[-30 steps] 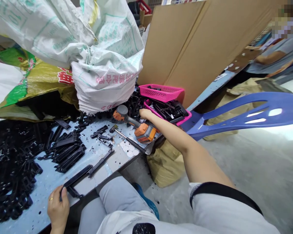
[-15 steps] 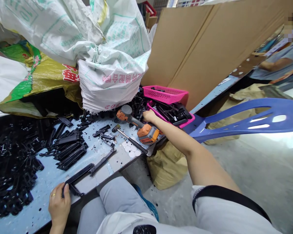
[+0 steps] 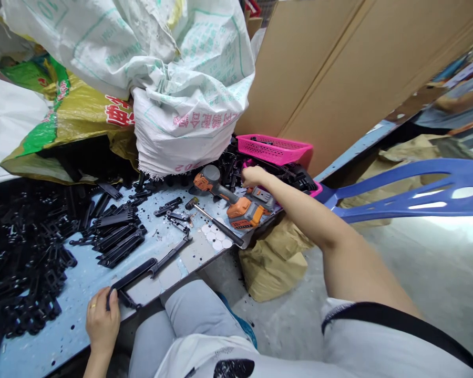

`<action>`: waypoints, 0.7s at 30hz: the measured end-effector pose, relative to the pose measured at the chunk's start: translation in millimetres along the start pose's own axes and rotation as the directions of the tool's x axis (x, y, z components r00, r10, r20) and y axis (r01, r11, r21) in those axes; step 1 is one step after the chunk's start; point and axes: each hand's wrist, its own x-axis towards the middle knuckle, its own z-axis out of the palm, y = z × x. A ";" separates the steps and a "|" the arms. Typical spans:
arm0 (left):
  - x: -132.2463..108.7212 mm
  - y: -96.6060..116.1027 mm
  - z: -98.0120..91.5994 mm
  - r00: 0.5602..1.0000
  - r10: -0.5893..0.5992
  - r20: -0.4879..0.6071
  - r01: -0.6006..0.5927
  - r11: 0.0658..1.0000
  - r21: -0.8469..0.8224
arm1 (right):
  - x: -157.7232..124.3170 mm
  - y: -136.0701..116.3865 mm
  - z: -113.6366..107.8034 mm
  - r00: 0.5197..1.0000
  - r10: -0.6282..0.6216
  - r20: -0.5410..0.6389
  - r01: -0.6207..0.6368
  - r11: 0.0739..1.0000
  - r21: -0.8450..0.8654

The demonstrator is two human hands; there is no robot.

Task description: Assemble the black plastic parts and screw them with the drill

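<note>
My left hand (image 3: 103,317) is closed around the near end of a black hinged metal arm (image 3: 136,274), which lies along the table edge. My right hand (image 3: 255,176) reaches out to the near side of the lower pink basket (image 3: 317,190), full of black parts. Its fingers are curled downward, and whatever they grip is hidden. Just left of that hand lies an orange and grey cordless power tool (image 3: 230,198), with a spare battery (image 3: 261,197) behind it. A hammer (image 3: 216,223) rests in front of the tool.
Black metal parts (image 3: 19,262) are heaped on the left of the blue table (image 3: 82,304). White woven sacks (image 3: 189,115) stand at the back beside a large cardboard sheet (image 3: 319,68). At right are a blue plastic chair (image 3: 410,189) and another person's arm (image 3: 463,102).
My right hand has shifted slightly away and right, toward the lower pink basket, uncovering the spare battery. The view has turned a little. My left hand keeps its hold.
</note>
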 end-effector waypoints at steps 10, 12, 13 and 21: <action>61.2 159.1 -18.4 0.913 -0.116 0.391 0.402 0.412 -0.817 | -170.6 -155.7 -52.2 0.489 -0.499 -0.715 0.737 0.675 0.033; 72.1 188.0 -13.3 0.865 -0.103 0.491 0.502 0.185 -0.845 | -187.6 -206.4 -38.9 0.373 -0.607 -0.702 0.836 0.548 -0.030; 75.6 195.5 -11.6 0.849 -0.138 0.511 0.527 0.129 -0.840 | -188.8 -220.6 -33.4 0.346 -0.649 -0.678 0.865 0.500 -0.037; 74.8 118.1 -21.9 0.695 -0.498 0.519 0.651 0.128 -0.748 | -68.7 -79.0 -45.8 0.944 0.114 -0.308 -0.005 0.942 0.335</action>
